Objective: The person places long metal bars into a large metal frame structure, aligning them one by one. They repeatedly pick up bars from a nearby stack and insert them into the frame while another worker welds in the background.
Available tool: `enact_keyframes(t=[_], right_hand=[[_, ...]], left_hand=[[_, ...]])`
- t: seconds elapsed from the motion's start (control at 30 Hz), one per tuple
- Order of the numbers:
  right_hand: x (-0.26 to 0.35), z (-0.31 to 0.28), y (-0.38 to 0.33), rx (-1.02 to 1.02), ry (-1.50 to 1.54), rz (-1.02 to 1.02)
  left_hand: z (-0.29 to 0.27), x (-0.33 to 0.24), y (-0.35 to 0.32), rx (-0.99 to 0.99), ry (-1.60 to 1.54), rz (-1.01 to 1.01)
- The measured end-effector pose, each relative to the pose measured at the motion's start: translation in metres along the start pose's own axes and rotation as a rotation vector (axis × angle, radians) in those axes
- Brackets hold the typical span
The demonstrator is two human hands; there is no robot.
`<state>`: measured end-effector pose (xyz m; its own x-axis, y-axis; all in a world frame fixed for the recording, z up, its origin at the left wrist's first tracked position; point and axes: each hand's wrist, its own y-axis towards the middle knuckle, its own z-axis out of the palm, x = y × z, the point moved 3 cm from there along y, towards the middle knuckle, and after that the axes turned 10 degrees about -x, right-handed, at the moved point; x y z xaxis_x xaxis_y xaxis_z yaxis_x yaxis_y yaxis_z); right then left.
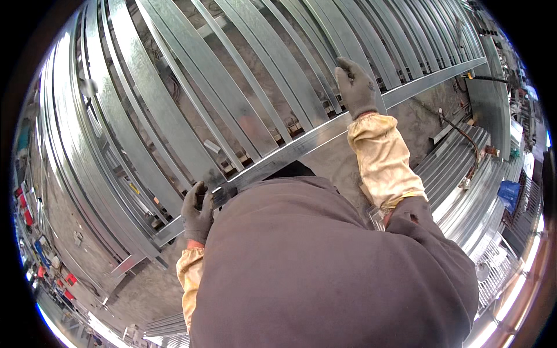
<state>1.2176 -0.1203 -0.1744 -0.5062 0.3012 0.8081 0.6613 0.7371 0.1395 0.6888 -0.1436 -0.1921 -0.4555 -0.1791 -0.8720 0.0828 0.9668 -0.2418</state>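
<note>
A wide frame of grey metal studs (253, 58) lies in front of me, closed along its near side by a long metal track (313, 139). My right hand (355, 88), in a grey glove, is over the near end of a stud just past the track, its fingers loosely bent and apart. Whether it presses on the metal I cannot tell. Close to my body, my left hand (198, 214) is at the track's near edge, thumb and fingers apart with nothing between them. Tan protective sleeves (385, 153) cover both forearms.
Stacked metal profiles (464, 165) lie on the right, with a dark cable (469, 139) across them. A blue object (509, 194) sits beyond. Concrete floor (142, 293) shows at lower left, and a small metal offcut (212, 146) lies between studs.
</note>
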Motion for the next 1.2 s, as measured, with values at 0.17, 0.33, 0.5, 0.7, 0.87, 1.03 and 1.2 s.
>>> enact_keyframes(t=[0.17,0.33,0.5,0.7,0.87,1.03,1.2], right_hand=[[-0.003,0.066,-0.017,0.25,-0.093,-0.194],[-0.003,0.106,-0.013,0.279,-0.159,0.144],[-0.003,0.106,-0.008,0.379,-0.208,0.169],[0.002,0.106,0.001,0.404,-0.163,0.26],[-0.005,0.113,0.005,0.383,-0.184,0.291],[0.005,0.122,-0.004,0.342,-0.195,0.412],[-0.002,0.125,-0.001,0.36,-0.277,0.412]], left_hand=[[0.009,-0.011,0.005,0.046,0.052,0.038],[0.011,-0.017,0.003,0.03,0.02,-0.027],[0.016,0.008,-0.002,0.042,0.032,-0.046],[0.023,-0.002,-0.001,-0.15,0.164,0.129],[0.039,-0.023,0.015,-0.2,0.58,0.558],[0.063,-0.018,0.028,-0.081,0.734,0.648],[0.069,-0.023,0.032,-0.049,0.79,0.609]])
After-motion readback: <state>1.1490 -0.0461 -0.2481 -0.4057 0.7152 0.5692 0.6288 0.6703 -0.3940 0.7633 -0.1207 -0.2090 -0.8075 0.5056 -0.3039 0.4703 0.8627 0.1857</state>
